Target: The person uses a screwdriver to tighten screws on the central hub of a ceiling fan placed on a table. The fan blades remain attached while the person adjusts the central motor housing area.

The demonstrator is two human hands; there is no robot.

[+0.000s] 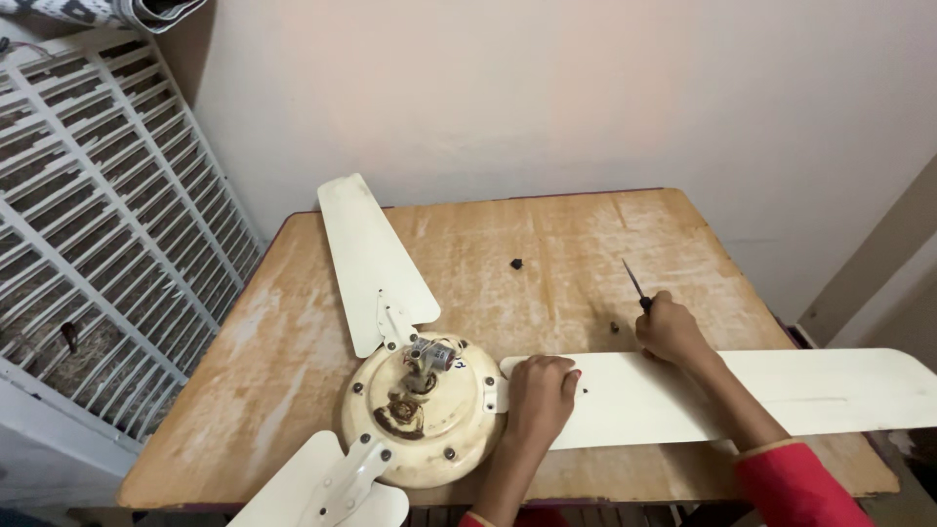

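**Fan on the table, one hand pressing a blade, the other gripping a screwdriver**

Squarely at the near edge of the worn wooden table (293,322) lay a cream ceiling fan, and its round motor housing (422,415) serves as the landmark for everything else. From the housing's centre rose a short metal stem (427,355) with rust stains beside it. One blade (369,259) ran away from the housing toward the far wall, a second blade (322,488) reached past the near table edge, and a third, long blade (742,390) stretched to the right of the housing, overhanging the table's right side.

Just right of the housing, the left hand (540,392) lay palm down on the root of the long blade, fingers curled loosely and pressing it flat; it gripped nothing. Farther right of the housing, the right hand (670,330) was clenched around the handle of a screwdriver (636,284), whose thin shaft pointed up and away toward the wall. The wrist rested on the long blade's far edge.

Between that hand and the housing, a small dark screw (615,327) sat on the bare wood. Beyond the housing, toward the wall, lay a small black piece (516,263). Left of the housing, off the table, stood a white slatted grille (107,234).
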